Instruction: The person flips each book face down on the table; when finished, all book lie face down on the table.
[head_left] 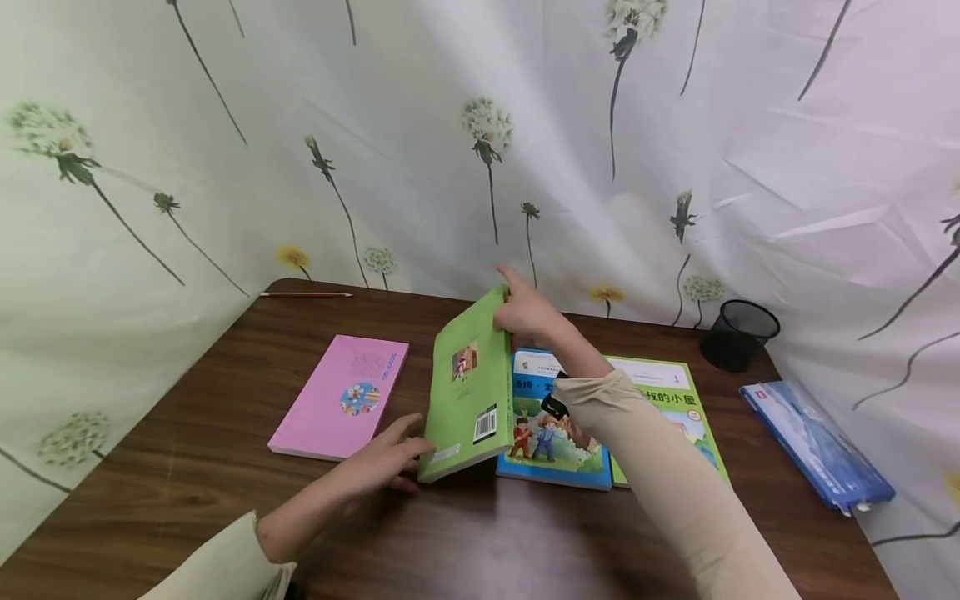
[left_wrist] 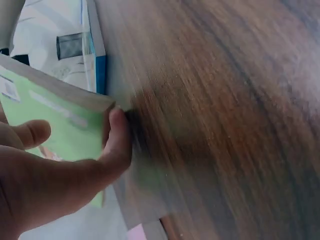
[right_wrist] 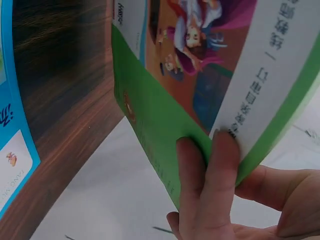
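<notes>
Pinching green book (head_left: 468, 390) at its far right corner: right hand (head_left: 529, 315). Left hand (head_left: 381, 455) curls finger and thumb about the near left corner. Book tilted, between pink book (head_left: 336, 402) on left and blue book (head_left: 546, 442) on right. Probably light, slightly bendy, slick-covered; opposite corners suit holding.

In the head view, the blue-edged book (head_left: 547, 442) at five o'clock reads 汤姆·索, the rest hidden, and the green-edged book (head_left: 686, 417) at four o'clock shows 叔的小屋. The raised green book (head_left: 471, 387) has a barcode (head_left: 485, 423) at six o'clock, digits too small to read. Lettering on the pink book (head_left: 337, 408), at eight o'clock, is likewise unreadable.
</notes>
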